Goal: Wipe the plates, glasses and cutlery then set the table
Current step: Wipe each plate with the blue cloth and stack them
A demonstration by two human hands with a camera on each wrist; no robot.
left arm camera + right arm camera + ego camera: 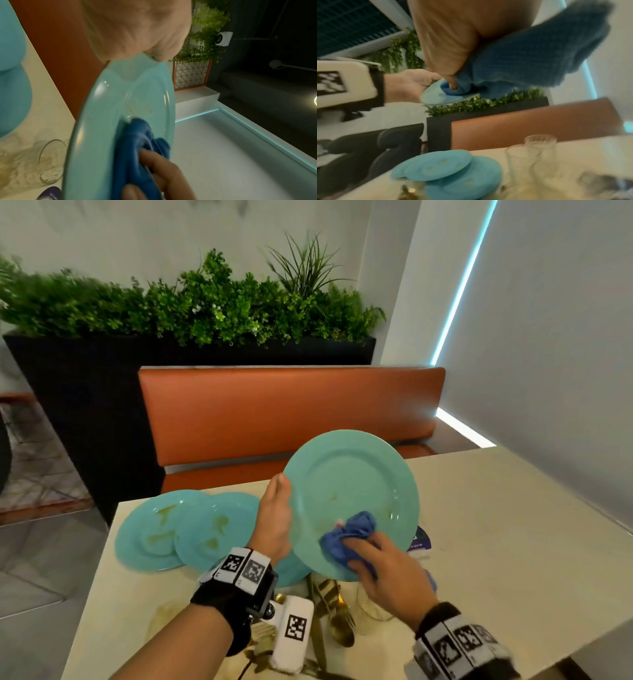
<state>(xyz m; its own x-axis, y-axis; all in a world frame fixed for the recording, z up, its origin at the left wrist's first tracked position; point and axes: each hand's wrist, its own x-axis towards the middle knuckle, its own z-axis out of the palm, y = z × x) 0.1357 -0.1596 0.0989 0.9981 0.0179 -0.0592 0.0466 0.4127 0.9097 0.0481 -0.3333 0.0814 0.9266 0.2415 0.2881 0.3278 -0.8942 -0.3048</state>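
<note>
Two hands: left [274, 518] grips plate [346, 484]; right fingers [359, 553] press cloth [352, 529] on it.

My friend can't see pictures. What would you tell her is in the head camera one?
The left hand holds a tilted teal plate while the right hand rubs it with a blue cloth. More stained teal plates, gold cutlery and a glass wait on the table.

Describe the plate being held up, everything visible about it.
The plate is round, turquoise and glossy, ceramic by its look, with a broad flat rim around a shallow well. It is lifted off the table and tilted, its face toward the person. Faint yellowish smears mark the well. The left hand grips its left edge; the right hand presses a bunched blue cloth against its lower face.
</note>
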